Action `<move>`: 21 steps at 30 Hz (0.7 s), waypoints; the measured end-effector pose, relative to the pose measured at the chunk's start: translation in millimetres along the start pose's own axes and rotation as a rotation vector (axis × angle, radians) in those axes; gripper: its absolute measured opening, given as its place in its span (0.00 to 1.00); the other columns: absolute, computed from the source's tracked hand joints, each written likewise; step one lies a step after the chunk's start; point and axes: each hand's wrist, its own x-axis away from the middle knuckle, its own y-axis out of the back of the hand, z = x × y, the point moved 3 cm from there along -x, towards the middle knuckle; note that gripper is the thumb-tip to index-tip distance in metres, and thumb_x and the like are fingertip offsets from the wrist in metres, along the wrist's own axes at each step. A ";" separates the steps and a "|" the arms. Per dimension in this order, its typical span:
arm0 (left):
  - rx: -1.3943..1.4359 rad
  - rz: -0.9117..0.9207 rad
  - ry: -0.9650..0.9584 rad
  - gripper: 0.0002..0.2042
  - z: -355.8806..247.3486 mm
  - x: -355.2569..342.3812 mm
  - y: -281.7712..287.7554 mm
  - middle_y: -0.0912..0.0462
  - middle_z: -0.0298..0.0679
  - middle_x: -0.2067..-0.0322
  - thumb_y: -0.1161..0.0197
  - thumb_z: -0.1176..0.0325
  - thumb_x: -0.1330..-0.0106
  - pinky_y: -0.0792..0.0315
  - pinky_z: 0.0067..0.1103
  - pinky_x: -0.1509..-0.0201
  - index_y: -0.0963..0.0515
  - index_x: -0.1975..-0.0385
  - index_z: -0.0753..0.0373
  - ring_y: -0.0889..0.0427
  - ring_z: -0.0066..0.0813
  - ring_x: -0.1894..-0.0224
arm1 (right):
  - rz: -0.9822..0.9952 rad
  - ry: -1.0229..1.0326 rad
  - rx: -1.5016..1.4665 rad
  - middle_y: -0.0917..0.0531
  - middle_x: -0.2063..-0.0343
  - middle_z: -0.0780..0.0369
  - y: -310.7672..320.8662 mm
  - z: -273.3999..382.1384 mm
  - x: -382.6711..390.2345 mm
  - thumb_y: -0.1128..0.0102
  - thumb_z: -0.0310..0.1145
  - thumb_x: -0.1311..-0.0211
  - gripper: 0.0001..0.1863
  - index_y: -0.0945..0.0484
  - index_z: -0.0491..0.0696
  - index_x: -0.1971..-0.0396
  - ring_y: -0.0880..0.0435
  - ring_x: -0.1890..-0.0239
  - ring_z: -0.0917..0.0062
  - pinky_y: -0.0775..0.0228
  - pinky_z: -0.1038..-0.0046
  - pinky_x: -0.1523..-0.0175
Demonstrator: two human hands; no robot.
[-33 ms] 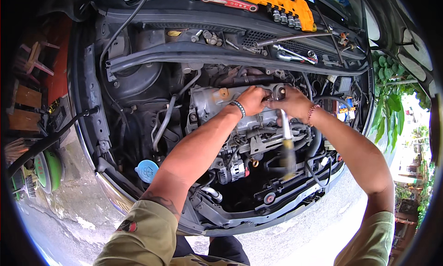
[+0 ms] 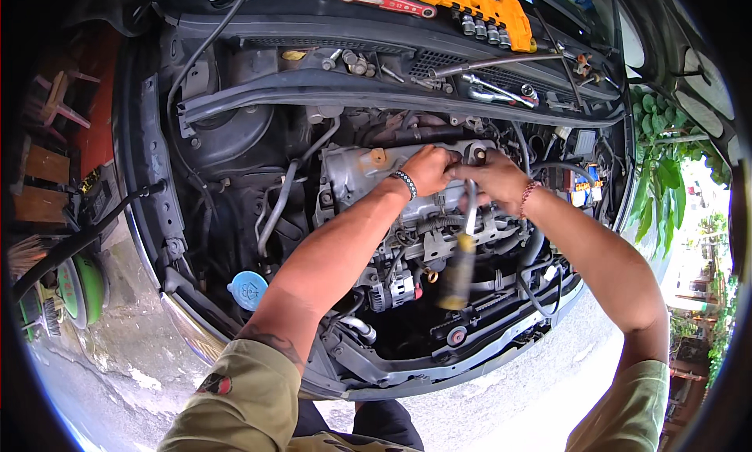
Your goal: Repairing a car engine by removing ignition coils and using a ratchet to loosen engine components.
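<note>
Both hands meet over the grey engine cover (image 2: 356,170) in the open engine bay. My right hand (image 2: 501,179) is closed at the upper end of a ratchet-like tool (image 2: 459,268) with a steel shaft and a yellow grip. That tool hangs down toward the front of the bay, its grip smeared by motion. A round metal end (image 2: 475,151) shows between the hands. My left hand (image 2: 428,172), fingers curled, presses close beside the right one. Whatever it pinches is hidden by the fingers.
Along the cowl lie loose bolts (image 2: 356,63), a long steel bar (image 2: 501,64) and wrenches (image 2: 501,90). An orange socket holder (image 2: 470,12) and a red folding tool (image 2: 387,1) rest above. A blue cap (image 2: 248,291) sits near my left forearm; a battery (image 2: 581,187) is at right.
The yellow grip has swung left, and the tool's shaft now slants the other way. Both hands stay in nearly the same place.
</note>
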 end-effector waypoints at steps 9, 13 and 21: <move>0.037 0.038 0.049 0.11 -11.5 -0.6 4.5 0.19 0.56 0.72 0.35 0.66 0.43 0.27 0.38 0.60 0.22 0.69 0.69 0.21 0.58 0.64 | -0.057 0.408 1.137 0.19 0.58 0.47 19.2 20.6 -6.4 0.37 0.23 0.46 0.28 0.34 0.35 0.45 0.16 0.57 0.56 0.20 0.65 0.54; 0.047 0.080 0.043 0.11 -5.8 -1.8 2.3 0.19 0.55 0.72 0.36 0.66 0.38 0.27 0.39 0.58 0.23 0.68 0.69 0.21 0.57 0.63 | -0.048 0.506 1.456 0.21 0.57 0.44 22.2 24.4 -8.7 0.33 0.25 0.50 0.41 0.44 0.41 0.36 0.21 0.50 0.52 0.29 0.60 0.43; 0.043 0.018 0.023 0.11 -7.8 -1.7 6.8 0.18 0.55 0.69 0.39 0.73 0.44 0.24 0.34 0.59 0.21 0.62 0.69 0.20 0.55 0.61 | 0.025 0.006 -0.233 0.18 0.59 0.57 0.1 -10.2 -13.5 0.34 0.31 0.43 0.19 0.25 0.37 0.54 0.17 0.72 0.72 0.17 0.69 0.65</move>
